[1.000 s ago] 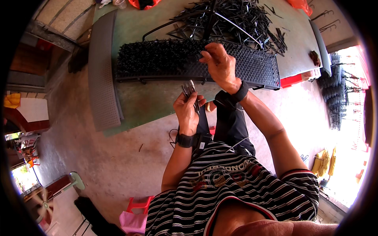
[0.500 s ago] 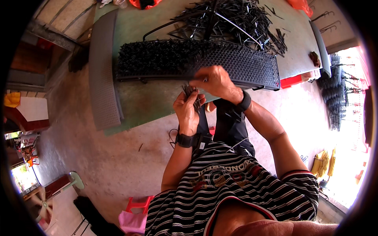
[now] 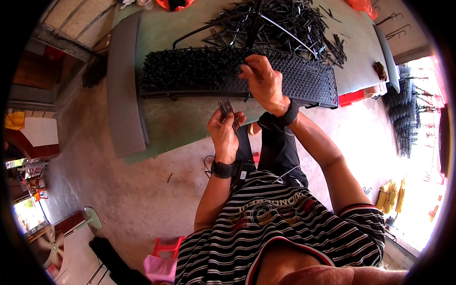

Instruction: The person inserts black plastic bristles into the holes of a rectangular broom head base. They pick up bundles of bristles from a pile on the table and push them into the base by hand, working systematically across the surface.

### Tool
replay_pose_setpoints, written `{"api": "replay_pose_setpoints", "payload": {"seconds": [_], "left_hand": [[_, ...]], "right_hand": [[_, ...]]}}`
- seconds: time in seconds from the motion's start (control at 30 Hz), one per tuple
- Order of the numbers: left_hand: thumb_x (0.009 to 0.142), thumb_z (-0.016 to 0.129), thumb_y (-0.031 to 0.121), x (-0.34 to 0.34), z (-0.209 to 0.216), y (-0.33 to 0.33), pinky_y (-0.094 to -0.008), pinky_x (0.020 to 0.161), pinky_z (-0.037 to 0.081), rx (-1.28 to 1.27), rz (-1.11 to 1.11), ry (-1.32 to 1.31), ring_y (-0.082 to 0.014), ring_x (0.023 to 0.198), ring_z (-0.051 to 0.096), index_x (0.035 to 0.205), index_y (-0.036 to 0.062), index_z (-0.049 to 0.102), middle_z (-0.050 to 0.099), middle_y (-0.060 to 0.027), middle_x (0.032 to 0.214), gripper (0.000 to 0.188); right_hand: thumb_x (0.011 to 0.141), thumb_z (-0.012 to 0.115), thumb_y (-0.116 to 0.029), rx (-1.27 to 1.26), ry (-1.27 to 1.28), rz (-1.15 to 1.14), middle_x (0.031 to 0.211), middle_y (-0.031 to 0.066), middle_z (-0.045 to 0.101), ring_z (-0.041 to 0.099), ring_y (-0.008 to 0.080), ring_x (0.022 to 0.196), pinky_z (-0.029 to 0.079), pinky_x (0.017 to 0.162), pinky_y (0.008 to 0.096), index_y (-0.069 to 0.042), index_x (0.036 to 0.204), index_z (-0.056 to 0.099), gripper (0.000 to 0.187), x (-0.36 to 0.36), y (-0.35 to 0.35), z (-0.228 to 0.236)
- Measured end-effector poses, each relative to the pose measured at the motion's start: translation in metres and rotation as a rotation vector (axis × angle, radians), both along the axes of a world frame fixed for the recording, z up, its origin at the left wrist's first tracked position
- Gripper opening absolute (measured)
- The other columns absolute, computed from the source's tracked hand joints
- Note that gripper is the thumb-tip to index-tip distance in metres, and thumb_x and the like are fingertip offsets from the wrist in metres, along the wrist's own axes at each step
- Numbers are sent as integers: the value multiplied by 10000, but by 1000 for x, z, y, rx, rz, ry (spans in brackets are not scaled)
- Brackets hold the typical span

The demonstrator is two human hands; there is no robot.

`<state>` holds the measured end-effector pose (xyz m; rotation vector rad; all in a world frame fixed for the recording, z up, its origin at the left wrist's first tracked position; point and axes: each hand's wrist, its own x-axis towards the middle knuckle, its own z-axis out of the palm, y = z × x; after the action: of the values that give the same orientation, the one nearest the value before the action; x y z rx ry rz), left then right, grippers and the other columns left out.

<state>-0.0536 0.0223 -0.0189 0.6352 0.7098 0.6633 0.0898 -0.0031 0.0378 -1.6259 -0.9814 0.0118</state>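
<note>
A long black panel point(image 3: 311, 78) lies across the table, its right part bare and full of holes. Dense black bristly tufts point(image 3: 190, 70) cover the left part. My right hand point(image 3: 267, 85) is over the panel where tufts meet bare holes, its fingers curled together. Whatever its fingertips hold, if anything, is hidden. Below the panel's near edge, my left hand point(image 3: 224, 135) grips a small bunch of thin black strips point(image 3: 226, 109), their ends sticking up past the fingers.
A loose heap of black strips point(image 3: 297, 31) lies behind the panel, with a thin metal frame point(image 3: 213, 24) standing in front of it. At the left table end rests a grey perforated sheet point(image 3: 124, 85). A red stool point(image 3: 167, 246) stands on the floor.
My right hand has moved away from the strips in my left hand, up and slightly right onto the panel. My left hand has barely shifted and keeps its bunch.
</note>
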Motion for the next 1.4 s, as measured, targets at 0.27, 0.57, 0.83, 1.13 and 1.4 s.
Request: {"api": "replay_pose_setpoints", "payload": {"seconds": [0.27, 0.57, 0.83, 1.13, 1.4], "left_hand": [[866, 528, -25, -3, -2, 4, -364, 655, 554, -50, -25, -14, -218, 729, 630, 995, -44, 594, 599, -86, 835, 146], [849, 544, -33, 2, -1, 12, -309, 700, 510, -249, 10, -164, -194, 752, 621, 948, -16, 589, 616, -89, 855, 110], [880, 472, -38, 3, -1, 4, -289, 778, 489, -295, -91, -151, -179, 879, 590, 1021, -47, 581, 612, -101, 976, 178], [903, 502, 34, -14, -10, 13, -293, 764, 496, -356, -130, -190, -185, 887, 599, 1057, -16, 591, 615, -95, 970, 185], [892, 551, 62, -5, 3, 7, -327, 658, 540, -4, -171, -75, -187, 778, 630, 1029, -28, 603, 643, -100, 893, 172]], "right_hand": [[799, 614, -20, -201, -486, 116, 807, 109, 612, 630, 267, 687, 489, 527, 316, -24, 911, 590, 114, 12, 5, -12], [663, 611, -60, -221, -799, 579, 1024, 121, 556, 574, 252, 888, 529, 604, 327, -33, 961, 580, 301, -10, -38, 7], [625, 614, -128, -98, -1047, 597, 1002, 132, 565, 574, 246, 932, 525, 719, 317, -21, 921, 615, 315, -8, -56, -19], [676, 622, -94, -101, -958, 646, 937, 136, 587, 605, 247, 850, 529, 641, 320, 7, 944, 608, 286, -4, -56, -13], [794, 640, -65, -437, 349, 306, 627, 138, 629, 626, 152, 545, 505, 515, 285, 78, 846, 622, 154, -20, -37, 17]]}}
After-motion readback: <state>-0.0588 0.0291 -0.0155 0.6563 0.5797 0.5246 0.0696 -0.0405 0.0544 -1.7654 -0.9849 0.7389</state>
